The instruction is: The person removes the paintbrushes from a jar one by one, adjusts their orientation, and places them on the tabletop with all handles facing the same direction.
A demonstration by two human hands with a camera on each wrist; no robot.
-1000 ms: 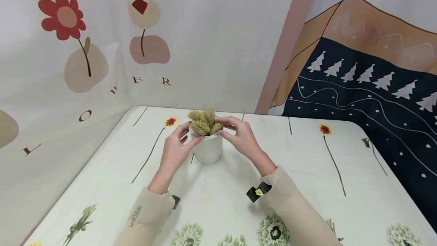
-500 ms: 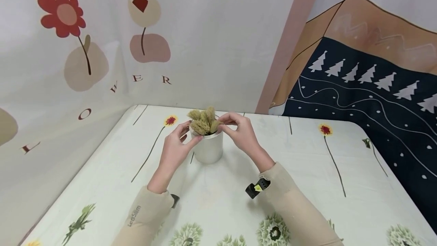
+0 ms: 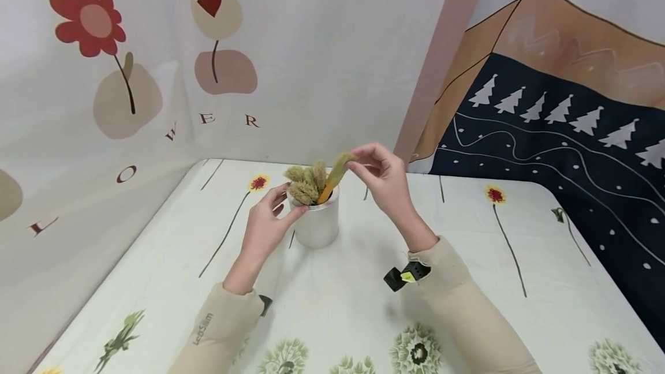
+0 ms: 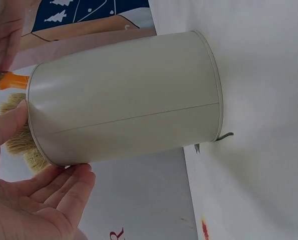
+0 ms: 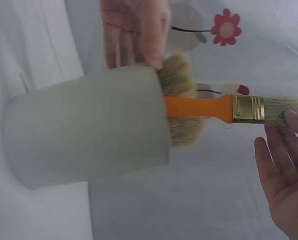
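A whitish cylindrical can [image 3: 317, 228] stands upright on the table, several tan bristle heads [image 3: 303, 190] sticking up from its mouth. My left hand [image 3: 264, 227] holds the can by its rim, the thumb at the near side and the fingers round the left. Between thumb and fingertips my right hand [image 3: 383, 180] pinches a paintbrush [image 5: 199, 107] by its bristles. This brush has an orange handle and a gold metal ferrule; it leans up to the right, and its handle's lower end is hidden inside the can. Bristles of other brushes [image 4: 18, 142] show past the rim in the left wrist view.
A white cloth [image 3: 332, 287] printed with flowers covers the table. Behind it hangs a pale curtain [image 3: 322, 74] with flower prints, and at the right a dark blue cloth [image 3: 519, 143] with white trees. Both wrists wear dark straps or devices [image 3: 407, 275].
My right hand has moved up and to the right from the rim, drawing the paintbrush partly out so that its orange handle shows. The left hand and can have stayed in place.
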